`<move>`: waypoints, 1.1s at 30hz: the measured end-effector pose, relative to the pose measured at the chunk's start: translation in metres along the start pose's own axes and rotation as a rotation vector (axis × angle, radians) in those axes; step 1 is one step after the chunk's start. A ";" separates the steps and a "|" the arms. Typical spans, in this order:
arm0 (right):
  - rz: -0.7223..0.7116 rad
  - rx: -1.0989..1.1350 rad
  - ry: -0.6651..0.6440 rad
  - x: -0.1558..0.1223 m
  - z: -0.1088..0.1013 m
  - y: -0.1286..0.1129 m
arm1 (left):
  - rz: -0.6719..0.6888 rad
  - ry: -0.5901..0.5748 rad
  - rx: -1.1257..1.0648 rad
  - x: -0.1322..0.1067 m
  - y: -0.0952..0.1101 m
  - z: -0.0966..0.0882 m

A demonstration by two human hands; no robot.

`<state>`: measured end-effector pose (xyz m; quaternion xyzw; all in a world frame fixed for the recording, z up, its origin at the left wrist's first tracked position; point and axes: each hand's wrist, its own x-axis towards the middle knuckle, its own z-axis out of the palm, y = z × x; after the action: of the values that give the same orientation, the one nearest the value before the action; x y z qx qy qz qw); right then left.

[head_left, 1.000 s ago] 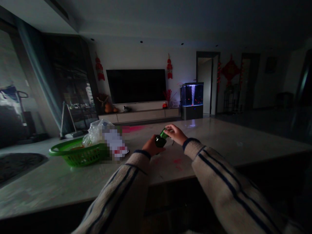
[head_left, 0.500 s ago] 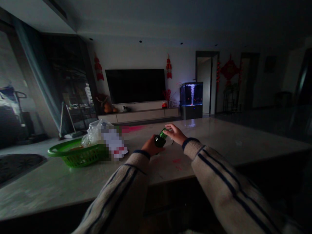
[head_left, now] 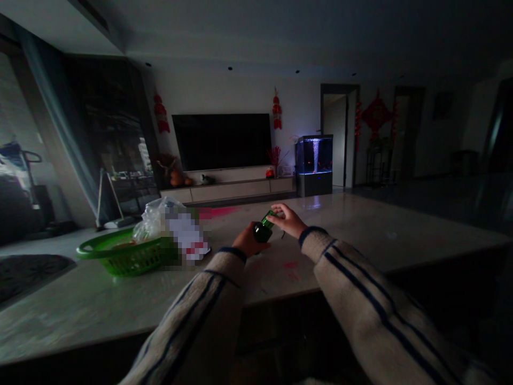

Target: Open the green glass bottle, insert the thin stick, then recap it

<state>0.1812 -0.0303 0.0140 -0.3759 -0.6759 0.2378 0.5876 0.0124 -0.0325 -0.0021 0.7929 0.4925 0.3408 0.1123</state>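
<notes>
Green and glossy, the object [head_left: 262,233] tilted in the wrapped fingers of the left hand [head_left: 245,240], its top clamped by those of the right hand [head_left: 290,220]. The basket [head_left: 130,263] held something indistinct [head_left: 125,245], a clear bag [head_left: 154,220] at its rim.

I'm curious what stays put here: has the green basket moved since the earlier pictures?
No, not noticeably: the green basket keeps its place on the table; the whole picture just slips slightly left.
</notes>
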 end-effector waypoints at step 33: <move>0.069 0.044 0.010 0.004 -0.001 0.004 | -0.008 -0.006 0.005 0.001 0.002 -0.001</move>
<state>0.1834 -0.0247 0.0138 -0.3871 -0.6541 0.2709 0.5907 0.0137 -0.0327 0.0001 0.7922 0.4964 0.3366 0.1132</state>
